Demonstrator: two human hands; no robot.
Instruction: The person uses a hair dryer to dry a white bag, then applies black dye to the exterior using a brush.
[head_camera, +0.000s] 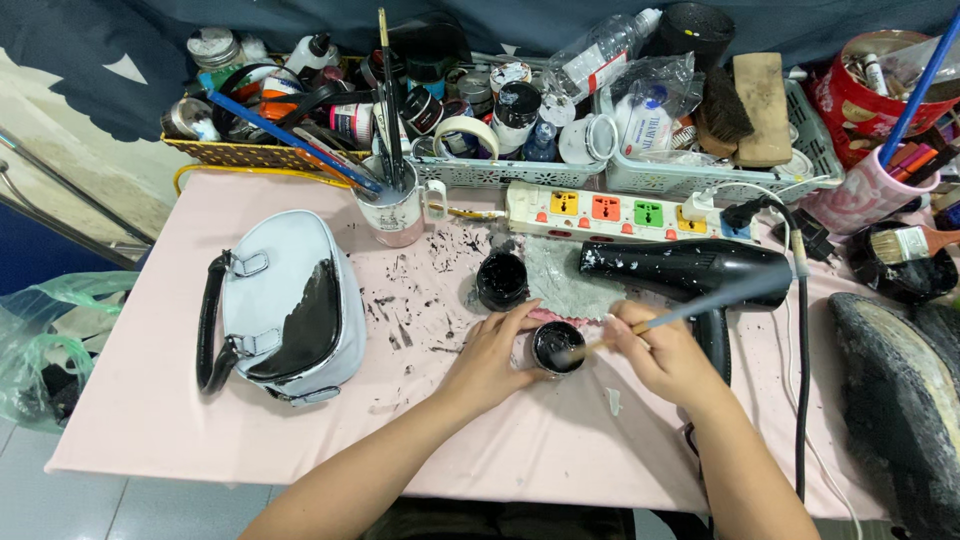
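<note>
1. Looking down from the head camera: left hand (492, 352) wrapped around a small open jar of black paint (557, 347), fingers (520, 312) curled against its near-left side, steadying it on the pink worktop (150, 400).
2. Right hand (668, 352) just right of the jar, fingers (628, 322) pinched on a thin paintbrush (690, 310), bristle end dipped into the jar's mouth, blue handle slanting up and away to the right.
3. Just behind the jar: its black lid (501, 281) lying beside a grey smeared patch of paint.
4. Behind and right of the jar: a black hair dryer (685, 268), speckled white, lying on its side, touching the brush handle's line in the view.
5. Well left of the jar: a pale blue bag (285, 300) with black straps, one panel painted black.
6. Farther behind the jar: a white power strip (610, 211) with coloured sockets, a mug of brushes (397, 205), and baskets crowded with bottles and tape.
</note>
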